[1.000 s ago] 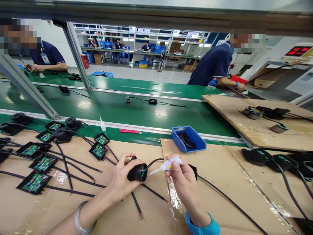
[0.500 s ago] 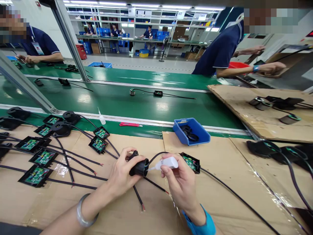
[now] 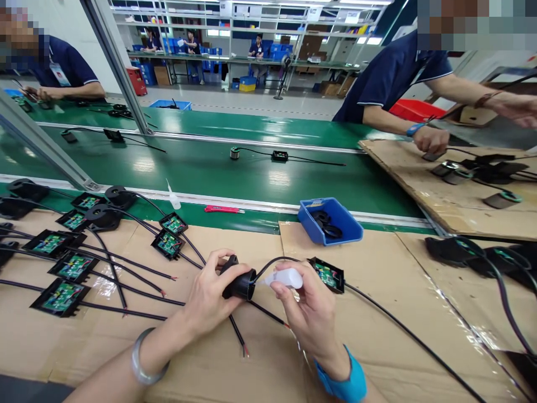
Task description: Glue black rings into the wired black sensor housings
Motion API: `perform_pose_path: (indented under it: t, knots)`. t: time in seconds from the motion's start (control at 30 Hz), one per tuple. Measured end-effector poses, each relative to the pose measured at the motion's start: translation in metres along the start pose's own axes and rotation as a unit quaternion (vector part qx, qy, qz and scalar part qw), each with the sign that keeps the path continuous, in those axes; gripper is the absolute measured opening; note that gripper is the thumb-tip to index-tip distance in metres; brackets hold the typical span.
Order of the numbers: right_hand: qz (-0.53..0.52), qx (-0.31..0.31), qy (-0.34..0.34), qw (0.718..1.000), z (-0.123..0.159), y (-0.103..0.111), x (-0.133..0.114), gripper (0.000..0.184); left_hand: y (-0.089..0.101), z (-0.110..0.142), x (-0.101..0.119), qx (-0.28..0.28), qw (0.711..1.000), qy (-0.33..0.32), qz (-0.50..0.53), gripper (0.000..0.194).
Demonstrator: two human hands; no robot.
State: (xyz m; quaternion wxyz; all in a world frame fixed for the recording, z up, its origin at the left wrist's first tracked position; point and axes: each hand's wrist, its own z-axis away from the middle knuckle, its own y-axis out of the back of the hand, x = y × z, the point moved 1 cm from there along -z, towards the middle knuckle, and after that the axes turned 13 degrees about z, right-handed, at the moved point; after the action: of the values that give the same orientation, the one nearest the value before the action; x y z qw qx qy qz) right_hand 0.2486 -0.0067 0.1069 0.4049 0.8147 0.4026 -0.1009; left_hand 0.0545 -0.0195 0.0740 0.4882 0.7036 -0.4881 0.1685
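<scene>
My left hand [image 3: 213, 282] is closed around a black cylindrical housing [image 3: 242, 284], its open end turned to the right. Between the thumb and fingers of my right hand [image 3: 312, 305] is a small white glue bottle [image 3: 288, 277], its thin nozzle at the mouth of the housing. Whether the tip touches the rim or sits inside, I cannot tell. A black cable arches from the housing behind my right hand, towards a black box with a green circuit board [image 3: 328, 275]. Another cable [image 3: 396, 330] leaves that box to the lower right.
Several boxed circuit boards [image 3: 62, 299] with cables lie left on the cardboard. A blue bin [image 3: 342, 232] holds black rings. Behind are a red utility knife [image 3: 224, 209], another nozzle bottle [image 3: 174, 200] and a green conveyor [image 3: 201, 179]. A co-worker's hand [image 3: 432, 140] is at the right-hand board.
My hands keep almost the same pose, the bottle shifting very slightly. The parts on the conveyor appear a little further right. The co-worker at right has lowered a hand to the cardboard.
</scene>
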Motion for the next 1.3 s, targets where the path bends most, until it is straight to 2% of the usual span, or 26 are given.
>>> perform_pose_path:
  t: [0.13,0.3,0.37,0.43,0.5,0.57,0.63,0.7,0.77,0.87,0.93,1.1,1.3]
  knots:
    - [-0.019,-0.014,-0.007,1.0,0.004,0.0,0.0,0.008,0.0,0.001,-0.001,-0.003,1.0,0.0,0.003,0.045]
    - [-0.133,-0.064,-0.102,0.984,0.013,0.0,0.001,0.008,-0.001,0.002,-0.001,0.0,1.0,0.013,0.02,0.045]
    - [-0.194,-0.039,-0.149,0.969,0.013,0.001,0.001,0.009,-0.002,0.001,0.0,0.005,0.997,0.046,0.055,0.047]
    - [-0.246,0.006,-0.183,0.952,0.012,0.001,0.001,0.011,-0.003,0.0,0.001,0.016,0.985,0.111,0.128,0.048]
    - [-0.277,0.044,-0.197,0.939,0.012,0.001,0.001,0.013,-0.007,-0.001,0.001,0.017,0.949,0.197,0.247,0.052]
    - [-0.286,0.06,-0.188,0.938,0.013,0.0,0.001,0.013,-0.011,-0.001,0.002,-0.002,0.886,0.275,0.374,0.055]
    - [-0.261,0.064,-0.164,0.949,0.017,-0.002,0.002,0.013,-0.015,0.0,0.004,-0.023,0.814,0.335,0.474,0.057]
    - [-0.204,0.06,-0.126,0.969,0.021,-0.004,0.003,0.015,-0.018,0.001,0.009,-0.029,0.752,0.376,0.54,0.058]
    - [-0.14,0.057,-0.074,0.986,0.024,-0.004,0.003,0.018,-0.019,0.001,0.014,-0.031,0.705,0.397,0.587,0.058]
    - [-0.085,0.048,-0.002,0.995,0.022,-0.004,-0.002,0.019,-0.02,0.001,0.021,-0.036,0.665,0.405,0.627,0.058]
    - [-0.066,0.041,0.025,0.997,0.017,-0.002,-0.007,0.018,-0.02,0.001,0.023,-0.038,0.659,0.411,0.629,0.059]
    - [-0.022,0.037,0.075,0.996,0.005,0.002,-0.016,0.015,-0.021,0.002,0.021,-0.042,0.668,0.423,0.61,0.06]
    - [-0.009,0.029,0.08,0.996,0.004,0.003,-0.017,0.016,-0.022,0.003,0.019,-0.041,0.68,0.415,0.602,0.058]
